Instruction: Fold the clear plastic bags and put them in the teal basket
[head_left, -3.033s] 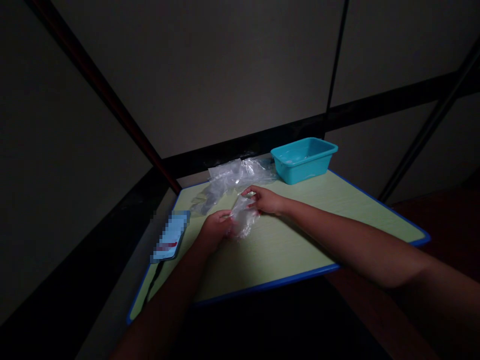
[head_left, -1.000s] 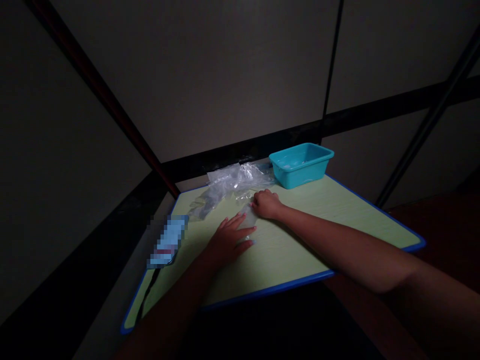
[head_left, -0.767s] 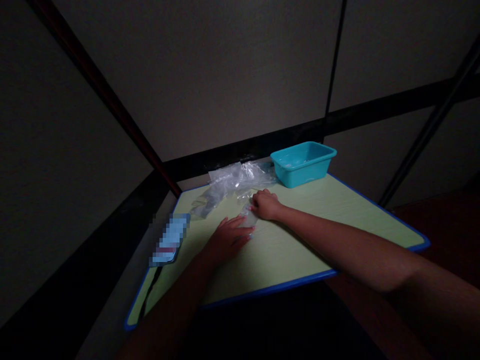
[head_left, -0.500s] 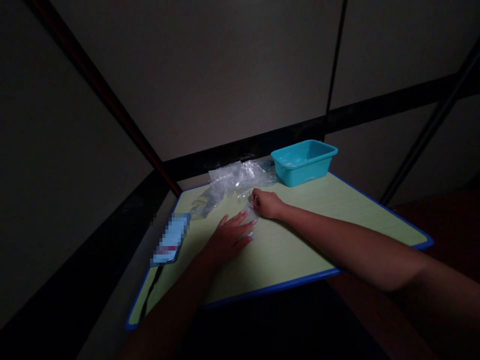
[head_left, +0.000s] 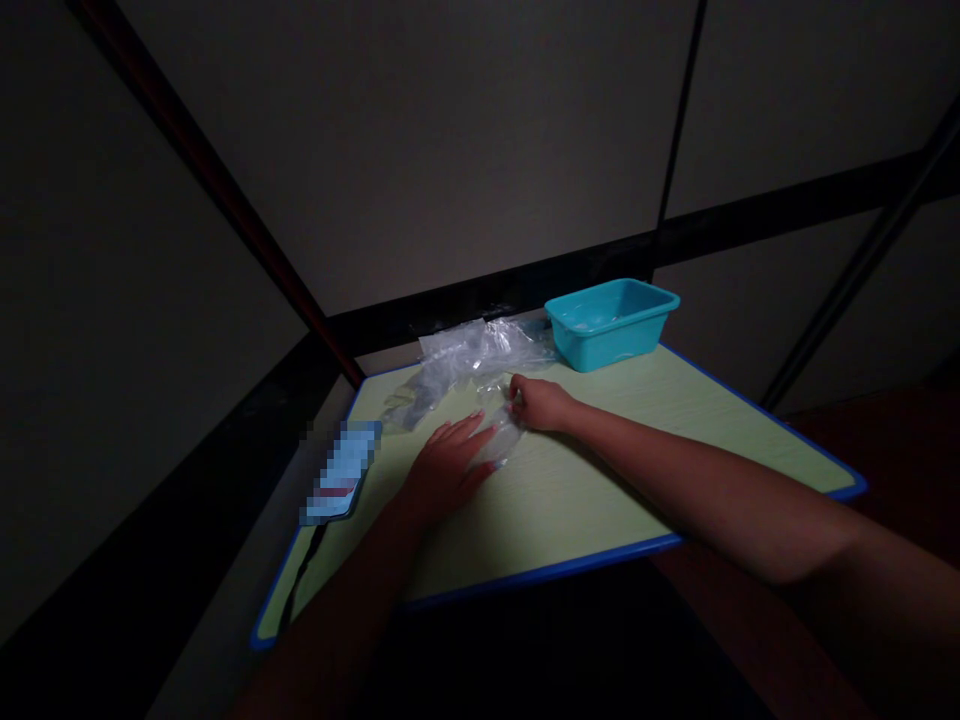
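A small clear plastic bag [head_left: 504, 436] lies on the pale green table between my hands. My left hand [head_left: 448, 465] is spread flat with its fingers apart, thumb and fingertips at the bag's left side. My right hand [head_left: 541, 403] is closed in a pinch at the bag's upper right edge. Beyond the hands, a pile of crumpled clear plastic bags [head_left: 469, 358] spreads along the table's back edge. A turquoise plastic basin [head_left: 615, 325] stands to the right of the pile.
On the table's left side lies a phone [head_left: 345, 472] with its picture blurred out, and a black strap [head_left: 304, 575] runs from it to the front corner. The table [head_left: 600, 500] has a blue rim. Panelled walls rise behind it.
My left hand has shifted slightly to the left, and more of the small bag shows between my hands. My right hand keeps its pinch, a little further right in the view.
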